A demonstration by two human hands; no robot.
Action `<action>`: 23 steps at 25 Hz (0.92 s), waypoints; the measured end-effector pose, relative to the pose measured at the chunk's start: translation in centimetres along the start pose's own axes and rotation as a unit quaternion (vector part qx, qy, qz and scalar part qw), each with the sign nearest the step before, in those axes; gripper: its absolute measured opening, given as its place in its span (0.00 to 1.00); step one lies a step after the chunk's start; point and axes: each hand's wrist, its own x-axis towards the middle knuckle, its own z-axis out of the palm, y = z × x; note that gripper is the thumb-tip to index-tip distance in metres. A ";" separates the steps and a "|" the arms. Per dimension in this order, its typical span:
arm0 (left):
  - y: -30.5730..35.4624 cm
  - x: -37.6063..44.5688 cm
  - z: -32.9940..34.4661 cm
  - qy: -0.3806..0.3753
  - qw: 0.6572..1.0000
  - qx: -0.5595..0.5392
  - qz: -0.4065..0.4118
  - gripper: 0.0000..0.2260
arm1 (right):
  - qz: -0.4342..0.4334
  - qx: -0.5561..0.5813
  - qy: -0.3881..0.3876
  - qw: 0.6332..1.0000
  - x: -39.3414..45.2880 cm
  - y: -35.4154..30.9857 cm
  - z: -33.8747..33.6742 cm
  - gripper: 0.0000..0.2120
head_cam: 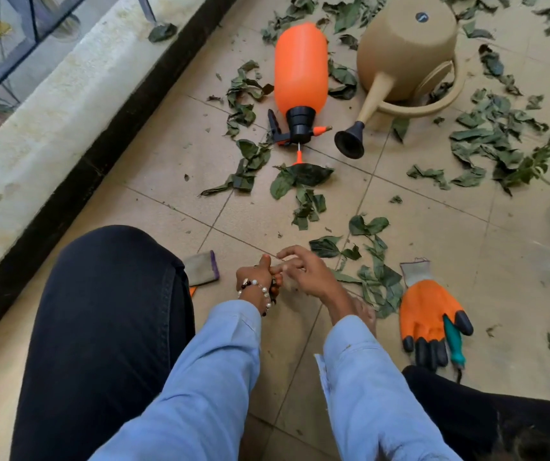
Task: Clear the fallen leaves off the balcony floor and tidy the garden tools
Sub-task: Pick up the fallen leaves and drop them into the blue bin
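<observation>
Balcony floor (416, 234): nothing swept that I can see; tiles ahead of both hands are littered, so I'd judge the job barely begun.
Fallen leaves (486, 141): thickest far ahead and to the right of the right hand; a smaller drift lies just beyond its fingertips, none gathered into a pile.
Watering can (406, 51): tipped on its side, well ahead of the hands, spout pointing back toward them. Not tidied.
Orange sprayer (300, 68): also lying down, just left of the can, nozzle end nearest the hands. Still to be stood up or put away.
Orange glove (428, 314): flat on the floor to the right of the right hand, unworn, a green-handled tool (453, 341) tucked against it.
Second glove (202, 269): only its cuff shows, left of the left hand, beside the knee.
Left hand (255, 272): fingers curled round a finger of the right hand, holding no tool and no leaf.
Right hand (303, 269): fingers loosely spread, touching the left, gripping nothing.
</observation>
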 end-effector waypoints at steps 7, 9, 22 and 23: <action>1.2 0.0 -1.0 0.019 0.997 -0.060 -0.047 0.18 | 0.050 -0.384 0.089 0.918 3.8 3.6 -4.6 0.17; 1.0 0.1 -1.4 0.015 0.995 -0.076 -0.062 0.19 | 0.039 -0.443 0.096 0.891 4.1 3.5 -4.6 0.15; 0.6 -0.3 0.9 -0.051 0.999 0.009 0.007 0.26 | 0.001 0.098 0.117 0.988 -0.6 -0.7 1.9 0.10; 0.5 -0.4 1.0 -0.062 0.998 0.019 0.014 0.24 | -0.023 0.040 0.120 0.992 -0.9 -0.5 2.3 0.10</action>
